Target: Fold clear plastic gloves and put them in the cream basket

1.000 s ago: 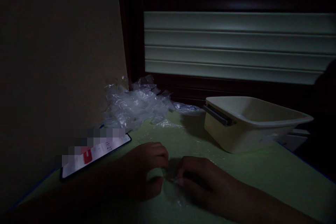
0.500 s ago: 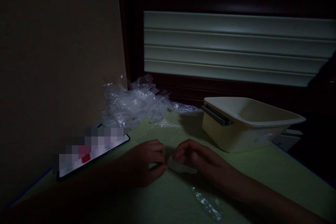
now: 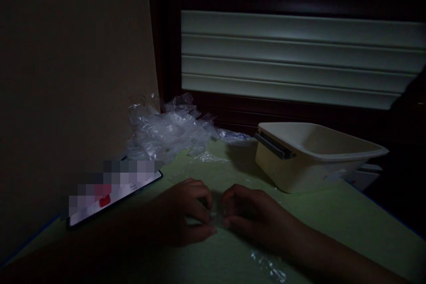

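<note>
My left hand [image 3: 189, 211] and my right hand [image 3: 258, 213] face each other just above the green tabletop [image 3: 219, 262]. A small clear plastic bag [image 3: 218, 218] spans the narrow gap between their fingertips, and both hands pinch it. Most of the bag is hidden by the fingers and the dim light. Below my right wrist, another crinkled clear plastic piece [image 3: 269, 266] lies on the table. Beyond my hands, a heap of clear plastic bags [image 3: 169, 128] is piled against the wall.
On the right stands a cream plastic bin [image 3: 296, 173] with a dark handle. A lit phone [image 3: 116, 195] lies left of my left hand. A flat plastic piece [image 3: 211, 157] rests before the heap. White slats [image 3: 282, 53] in a dark frame rise behind.
Both hands have come slightly nearer to me, and my right thumb has closed in toward the fingertips. The whitish plastic that showed by my right hand is now mostly covered.
</note>
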A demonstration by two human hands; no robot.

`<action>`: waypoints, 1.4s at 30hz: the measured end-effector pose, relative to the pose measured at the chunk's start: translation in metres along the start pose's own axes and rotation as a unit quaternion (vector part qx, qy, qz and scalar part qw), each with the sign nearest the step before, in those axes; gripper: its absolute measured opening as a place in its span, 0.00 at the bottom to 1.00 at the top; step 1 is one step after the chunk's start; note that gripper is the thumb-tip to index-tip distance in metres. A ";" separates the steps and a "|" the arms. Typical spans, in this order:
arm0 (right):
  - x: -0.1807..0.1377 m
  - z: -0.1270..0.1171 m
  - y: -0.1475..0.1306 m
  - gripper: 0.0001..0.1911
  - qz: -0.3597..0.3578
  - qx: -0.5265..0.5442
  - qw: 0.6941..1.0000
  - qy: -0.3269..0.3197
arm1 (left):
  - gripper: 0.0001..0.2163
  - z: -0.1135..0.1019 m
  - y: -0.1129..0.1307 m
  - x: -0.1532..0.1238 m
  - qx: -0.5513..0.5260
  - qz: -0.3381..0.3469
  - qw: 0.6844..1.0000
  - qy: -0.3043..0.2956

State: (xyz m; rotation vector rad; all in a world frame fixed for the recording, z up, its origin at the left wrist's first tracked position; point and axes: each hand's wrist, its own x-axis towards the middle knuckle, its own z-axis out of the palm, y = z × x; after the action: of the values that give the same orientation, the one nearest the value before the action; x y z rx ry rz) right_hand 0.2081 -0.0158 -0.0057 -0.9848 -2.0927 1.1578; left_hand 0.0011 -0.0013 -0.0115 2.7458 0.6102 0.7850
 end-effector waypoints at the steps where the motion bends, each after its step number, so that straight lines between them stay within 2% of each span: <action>1: 0.001 -0.001 0.001 0.06 0.006 -0.006 1.000 0.010 | 0.04 0.000 0.000 0.000 -0.003 0.000 1.000 0.008; 7: 0.002 -0.004 0.004 0.08 0.023 -0.009 0.998 0.051 | 0.04 0.004 -0.003 0.001 -0.032 -0.014 0.999 0.033; 11: 0.002 -0.002 0.004 0.07 0.018 -0.010 0.998 0.057 | 0.06 0.006 -0.004 0.002 -0.024 -0.012 0.999 0.044; 14: 0.001 -0.001 0.003 0.09 0.022 -0.056 0.996 0.059 | 0.05 0.006 -0.004 0.003 0.006 -0.018 0.999 0.032; 17: 0.000 -0.001 0.005 0.17 0.016 -0.125 0.990 0.066 | 0.04 0.006 -0.006 0.004 0.062 -0.018 0.998 0.016; 22: -0.003 -0.001 0.007 0.23 0.018 -0.247 0.966 0.072 | 0.06 0.007 -0.007 0.003 0.192 0.039 0.981 0.006; 25: -0.005 -0.001 0.006 0.20 -0.012 -0.315 0.946 0.075 | 0.03 0.005 0.001 0.003 0.234 0.072 0.970 -0.006; 29: -0.004 -0.002 0.003 0.16 -0.048 -0.381 0.918 0.100 | 0.07 0.003 0.014 0.004 0.247 0.116 0.959 -0.080; 31: -0.003 -0.002 0.002 0.14 -0.078 -0.407 0.904 0.106 | 0.09 0.004 0.017 0.003 0.244 0.124 0.957 -0.093; 37: -0.006 0.002 -0.002 0.11 -0.177 -0.429 0.886 0.008 | 0.08 0.008 0.017 0.001 0.235 0.101 0.962 -0.096; 42: -0.004 0.005 -0.002 0.10 -0.178 -0.462 0.866 -0.061 | 0.08 0.007 0.017 0.003 0.222 0.094 0.966 -0.092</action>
State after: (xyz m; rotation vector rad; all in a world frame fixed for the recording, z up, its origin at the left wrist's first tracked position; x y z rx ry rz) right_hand 0.2059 -0.0226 -0.0071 -0.8258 -2.8272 -0.0396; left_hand 0.0124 -0.0156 -0.0107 3.2786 0.5469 0.4607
